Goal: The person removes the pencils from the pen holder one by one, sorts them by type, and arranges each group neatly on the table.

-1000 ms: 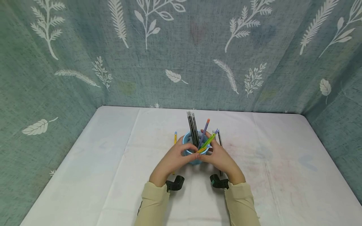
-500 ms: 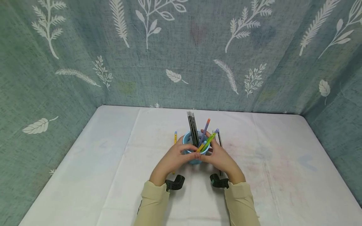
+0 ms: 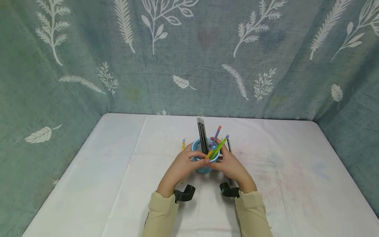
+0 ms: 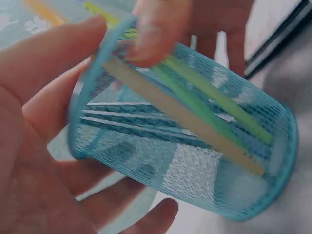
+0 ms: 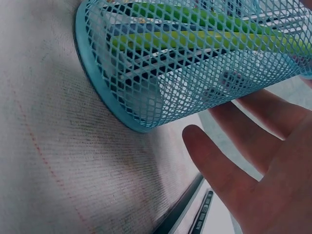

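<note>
A light blue mesh pen cup (image 3: pixel 204 170) stands mid-table between both hands. My left hand (image 3: pixel 185 163) grips it from the left, thumb and forefinger meeting at the near rim. From the other side my right hand (image 3: pixel 231 164) holds it, fingers round the far side and thumb at the rim. Inside lean several black pencils (image 3: pixel 202 135), a purple pencil (image 3: pixel 216 135), green pencils (image 3: pixel 221 146) and a yellow pencil (image 3: pixel 210 152). The left wrist view shows the yellow pencil (image 4: pixel 190 124) slanting through the cup to its base, close to both thumbs at the rim.
Another yellow pencil (image 3: pixel 183 145) lies on the white-covered table (image 3: pixel 124 197) left of the cup, partly hidden by the left hand. Black pencils (image 3: pixel 229 146) lie to the right, behind the right hand. A patterned curtain (image 3: pixel 189 59) hangs along the back.
The yellow pencil in the cup has swung up from lying low along the rim to a steeper lean beside the green pencils. Both hands have stayed at the cup.
</note>
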`<state>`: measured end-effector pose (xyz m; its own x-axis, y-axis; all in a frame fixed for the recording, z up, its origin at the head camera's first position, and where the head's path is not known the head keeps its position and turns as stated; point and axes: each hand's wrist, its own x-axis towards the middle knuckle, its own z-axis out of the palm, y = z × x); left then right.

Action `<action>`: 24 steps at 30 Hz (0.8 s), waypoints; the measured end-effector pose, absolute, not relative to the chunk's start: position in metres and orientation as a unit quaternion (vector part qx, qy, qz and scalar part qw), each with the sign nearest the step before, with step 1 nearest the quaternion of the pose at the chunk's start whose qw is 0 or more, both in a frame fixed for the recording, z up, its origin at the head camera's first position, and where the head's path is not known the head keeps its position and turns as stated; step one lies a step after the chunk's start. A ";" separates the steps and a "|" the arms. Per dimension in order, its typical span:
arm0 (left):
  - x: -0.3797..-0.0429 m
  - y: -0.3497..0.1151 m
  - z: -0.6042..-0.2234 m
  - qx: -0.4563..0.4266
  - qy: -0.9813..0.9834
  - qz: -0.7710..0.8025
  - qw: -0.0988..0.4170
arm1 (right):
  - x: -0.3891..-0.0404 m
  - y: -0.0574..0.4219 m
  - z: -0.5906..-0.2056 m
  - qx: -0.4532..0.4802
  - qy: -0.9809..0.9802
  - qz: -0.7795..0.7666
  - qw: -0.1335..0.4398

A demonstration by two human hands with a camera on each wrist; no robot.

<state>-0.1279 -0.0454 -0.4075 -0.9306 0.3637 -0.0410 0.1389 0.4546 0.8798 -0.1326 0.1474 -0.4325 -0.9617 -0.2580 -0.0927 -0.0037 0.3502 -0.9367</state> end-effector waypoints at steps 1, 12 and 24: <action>-0.127 -0.047 -0.405 0.144 0.841 0.508 0.116 | -0.133 0.147 -0.434 -0.079 0.815 -0.563 0.112; -0.116 -0.058 -0.377 0.138 0.821 0.544 0.106 | -0.133 0.144 -0.436 -0.069 0.822 -0.556 0.098; -0.129 -0.065 -0.392 0.138 0.802 0.576 -0.074 | -0.128 0.139 -0.428 -0.075 0.817 -0.565 0.092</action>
